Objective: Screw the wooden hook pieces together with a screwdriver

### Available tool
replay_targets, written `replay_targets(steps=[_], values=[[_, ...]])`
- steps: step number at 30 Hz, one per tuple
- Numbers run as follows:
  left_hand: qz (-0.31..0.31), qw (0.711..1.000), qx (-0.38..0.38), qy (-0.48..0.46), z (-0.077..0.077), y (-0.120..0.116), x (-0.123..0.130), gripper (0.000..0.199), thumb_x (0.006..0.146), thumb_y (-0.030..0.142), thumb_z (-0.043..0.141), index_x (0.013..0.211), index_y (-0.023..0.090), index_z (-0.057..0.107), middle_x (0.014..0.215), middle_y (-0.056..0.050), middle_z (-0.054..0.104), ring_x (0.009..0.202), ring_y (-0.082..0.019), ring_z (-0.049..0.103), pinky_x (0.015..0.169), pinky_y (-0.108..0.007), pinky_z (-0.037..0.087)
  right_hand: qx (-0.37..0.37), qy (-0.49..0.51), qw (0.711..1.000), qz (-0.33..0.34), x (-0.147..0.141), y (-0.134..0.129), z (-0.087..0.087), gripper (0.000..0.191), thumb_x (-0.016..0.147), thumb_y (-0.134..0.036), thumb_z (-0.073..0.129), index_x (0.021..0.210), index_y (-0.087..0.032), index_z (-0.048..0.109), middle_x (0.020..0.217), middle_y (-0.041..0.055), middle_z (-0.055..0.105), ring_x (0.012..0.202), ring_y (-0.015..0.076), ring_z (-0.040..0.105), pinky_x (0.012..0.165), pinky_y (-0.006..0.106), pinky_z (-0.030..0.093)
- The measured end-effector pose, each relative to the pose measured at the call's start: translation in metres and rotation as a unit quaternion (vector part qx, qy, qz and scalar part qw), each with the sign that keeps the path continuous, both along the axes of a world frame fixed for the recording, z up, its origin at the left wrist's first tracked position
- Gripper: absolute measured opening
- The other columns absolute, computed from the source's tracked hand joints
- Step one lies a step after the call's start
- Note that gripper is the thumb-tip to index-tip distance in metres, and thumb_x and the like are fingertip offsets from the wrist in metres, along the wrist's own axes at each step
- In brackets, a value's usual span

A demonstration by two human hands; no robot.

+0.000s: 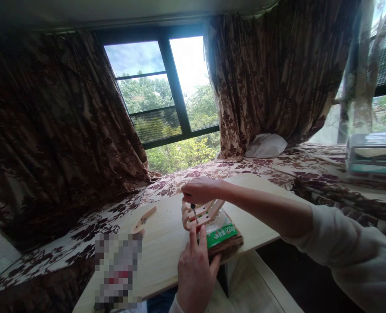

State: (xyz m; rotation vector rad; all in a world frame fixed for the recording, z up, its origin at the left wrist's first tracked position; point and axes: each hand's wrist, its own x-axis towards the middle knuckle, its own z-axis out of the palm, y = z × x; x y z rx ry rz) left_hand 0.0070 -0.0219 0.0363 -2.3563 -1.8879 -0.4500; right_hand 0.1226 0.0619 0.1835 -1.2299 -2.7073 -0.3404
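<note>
My right hand [199, 190] is closed around the handle of a screwdriver [194, 212], its thin shaft pointing down at a light wooden frame [202, 218] of curved bars. Dark screws or holes dot the bars. The frame rests on a green-and-white food packet [221, 235] with brown edges. From the near side, my left hand [197, 269] presses index and middle fingertips against the bar beside the screwdriver tip, with the thumb by the packet's near edge. Whether a screw is under the tip is too small to tell.
A loose curved wooden piece [143, 219] lies to the left on the pale wooden board [165, 256]. A pixelated item [117, 274] is near the board's left edge. Behind are a patterned cloth surface [179, 176], a white plastic bag [266, 145] and a clear box [373, 156].
</note>
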Motion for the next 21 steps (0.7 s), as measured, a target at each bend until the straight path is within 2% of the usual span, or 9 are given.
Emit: replay_targets(steps=[3,6,9,14,21], values=[[0.003,1.0,0.0,0.001,0.0,0.0,0.0,0.064,0.083,0.029,0.05,0.142,0.019,0.027,0.152,-0.008,0.011,0.122,-0.024,0.044,0.099,-0.034,0.039,-0.01,0.007,1.0,-0.026,-0.002,0.01,-0.001,0.036,0.088,-0.031,0.038,0.098,-0.013,0.067,0.096,0.0148,0.069,0.081,0.0217,0.063,0.055,0.027,0.036],[0.003,1.0,-0.005,0.002,-0.001,0.0,-0.001,0.064,0.083,0.028,0.049,0.142,0.018,0.026,0.153,-0.007,0.009,0.125,-0.023,0.041,0.102,-0.034,0.036,-0.025,-0.002,0.999,-0.023,0.0,0.013,0.003,0.038,0.087,-0.035,0.039,0.095,-0.012,0.068,0.092,0.0149,0.07,0.075,0.021,0.062,0.051,0.027,0.033],[-0.003,1.0,0.0,0.003,-0.002,0.0,-0.002,0.063,0.084,0.028,0.048,0.142,0.018,0.026,0.153,-0.006,0.008,0.126,-0.023,0.039,0.103,-0.034,0.035,-0.043,-0.016,0.999,0.014,0.003,0.007,0.01,0.034,0.084,-0.039,0.046,0.092,-0.015,0.069,0.088,0.0101,0.071,0.069,0.0174,0.06,0.049,0.025,0.032],[0.0,1.0,0.003,0.006,-0.003,0.0,-0.001,0.065,0.083,0.03,0.049,0.142,0.019,0.024,0.153,-0.004,0.007,0.127,-0.024,0.039,0.102,-0.034,0.037,-0.02,-0.036,0.995,0.096,0.004,-0.006,0.012,0.026,0.084,-0.028,0.046,0.094,-0.017,0.068,0.089,0.0076,0.071,0.068,0.0148,0.058,0.05,0.025,0.031],[-0.001,1.0,-0.002,0.003,-0.001,0.0,0.0,0.064,0.082,0.029,0.05,0.141,0.018,0.027,0.153,-0.007,0.008,0.126,-0.024,0.041,0.1,-0.034,0.038,0.012,-0.009,1.0,0.011,-0.007,0.011,-0.002,0.033,0.088,-0.032,0.04,0.099,-0.016,0.067,0.096,0.0116,0.07,0.08,0.02,0.063,0.054,0.027,0.035]])
